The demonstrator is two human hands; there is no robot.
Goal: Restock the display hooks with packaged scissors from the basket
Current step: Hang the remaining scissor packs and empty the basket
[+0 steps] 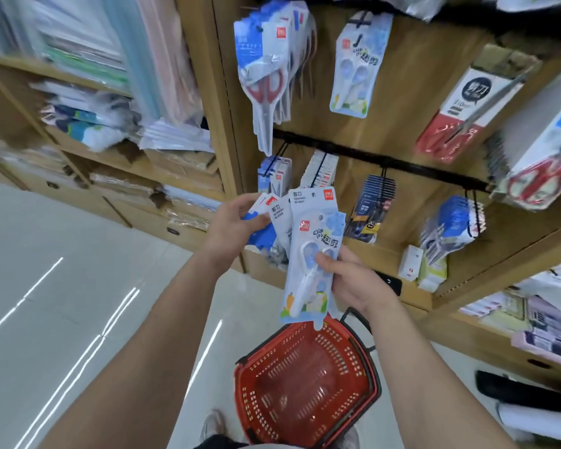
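Note:
My right hand [353, 280] pinches a pale blue packaged pair of children's scissors [311, 254] by its right edge, upright in front of me. My left hand [232, 228] grips a fanned bunch of white and blue scissor packs [272, 218] just behind it. A red plastic basket [363, 367] stands on the floor below my hands; I see nothing in it. On the wooden display wall, a matching pale blue pack [357, 66] hangs from an upper hook, beside a thick row of red-handled scissor packs [266, 69].
A black rail [386, 160] carries lower hooks with several blue and dark packs. Large red-handled scissor packs [538, 150] hang at the right. Shelves of paper and folders [104, 102] fill the left. White boxes [410, 264] sit on the ledge. Glossy floor lies at the left.

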